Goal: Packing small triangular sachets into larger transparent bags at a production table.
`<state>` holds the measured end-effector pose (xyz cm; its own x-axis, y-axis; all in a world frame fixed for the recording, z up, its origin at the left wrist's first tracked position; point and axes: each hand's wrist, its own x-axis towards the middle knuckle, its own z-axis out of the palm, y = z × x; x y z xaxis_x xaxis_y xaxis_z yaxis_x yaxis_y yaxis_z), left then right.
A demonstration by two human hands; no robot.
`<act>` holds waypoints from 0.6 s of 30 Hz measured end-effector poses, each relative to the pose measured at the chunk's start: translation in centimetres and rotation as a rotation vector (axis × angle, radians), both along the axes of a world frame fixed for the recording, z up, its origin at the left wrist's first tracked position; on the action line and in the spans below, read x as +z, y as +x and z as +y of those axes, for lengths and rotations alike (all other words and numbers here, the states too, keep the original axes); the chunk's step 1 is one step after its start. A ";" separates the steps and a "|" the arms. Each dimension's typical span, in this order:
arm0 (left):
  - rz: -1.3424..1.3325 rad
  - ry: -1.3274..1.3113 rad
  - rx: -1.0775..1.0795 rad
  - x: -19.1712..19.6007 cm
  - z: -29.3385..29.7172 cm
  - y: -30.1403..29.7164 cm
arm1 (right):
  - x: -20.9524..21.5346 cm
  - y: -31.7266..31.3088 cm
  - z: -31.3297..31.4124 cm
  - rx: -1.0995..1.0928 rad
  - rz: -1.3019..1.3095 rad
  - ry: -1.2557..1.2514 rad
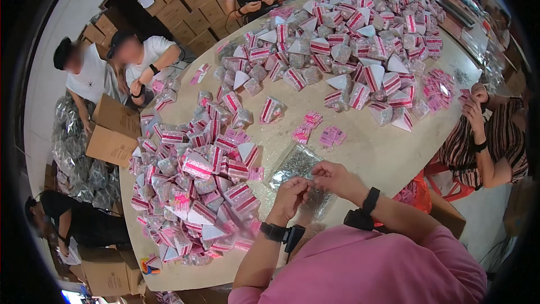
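Observation:
My left hand (290,196) and my right hand (338,180) come close together near the table's front edge, fingers pinched and nearly touching. What lies between their fingertips is too small to make out. Beneath and just beyond them is a stack of shiny clear plastic bags (288,164). Past the stack lie small pink printed cards (302,133) and another little bunch of pink cards (333,136). Left of my left hand rises a heap of bagged cake-slice-shaped pieces (198,166), white with pink bands. One bagged piece (272,110) sits apart, farther back.
A larger heap of bagged pieces (349,39) covers the far side of the table (242,97). A person's hands (476,107) hold a pink card at the right. Other people stand left and far. An open cardboard box (115,129) adjoins the left edge; orange-handled scissors (149,266) lie front left.

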<state>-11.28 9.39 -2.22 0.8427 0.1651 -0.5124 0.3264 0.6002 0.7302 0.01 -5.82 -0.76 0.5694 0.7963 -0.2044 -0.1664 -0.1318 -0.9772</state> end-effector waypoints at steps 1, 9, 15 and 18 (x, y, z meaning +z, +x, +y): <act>-0.012 -0.030 0.004 0.1 -0.1 0.0 | 0.2 -0.1 0.2 -0.001 -0.015 -0.003; -0.051 -0.037 -0.008 0.9 -0.7 0.2 | 2.0 -0.6 0.5 -0.106 -0.152 -0.074; -0.018 0.010 0.031 0.5 -1.3 0.4 | 3.0 -0.9 0.4 -0.163 -0.337 -0.108; -0.004 0.025 0.059 0.4 -1.4 0.3 | 2.0 -0.7 0.1 -0.180 -0.173 -0.162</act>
